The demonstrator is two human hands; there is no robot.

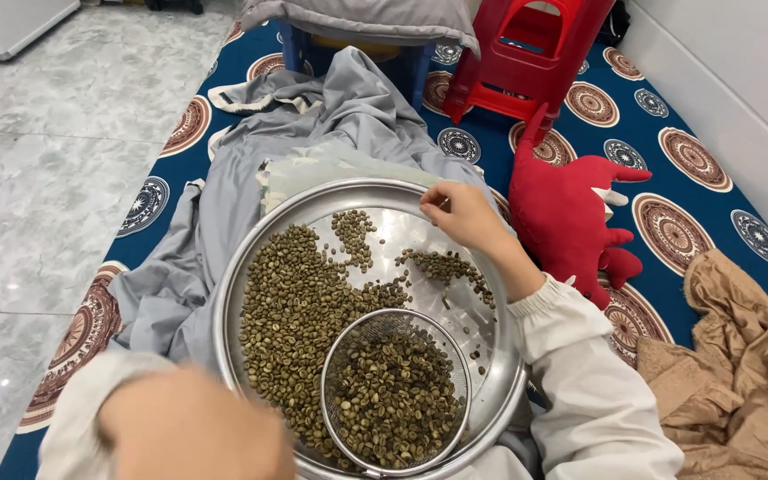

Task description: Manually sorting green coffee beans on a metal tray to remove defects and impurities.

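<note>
Nearest you, your left hand (193, 431) is a blur with its grip impossible to read, beyond it the wire sieve (395, 389) of green coffee beans (291, 307) rests untouched in the steel tray (242, 267), and farthest, your right hand (462, 213) pinches something tiny near the tray's rim.

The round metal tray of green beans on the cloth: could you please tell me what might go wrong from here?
1. The tray sits on rumpled grey cloth, so it could tip and spill the beans.
2. The mesh sieve, full of beans, lies near the tray's edge and might slide.
3. The right hand picks near the far rim; beans could be flicked out.
</note>
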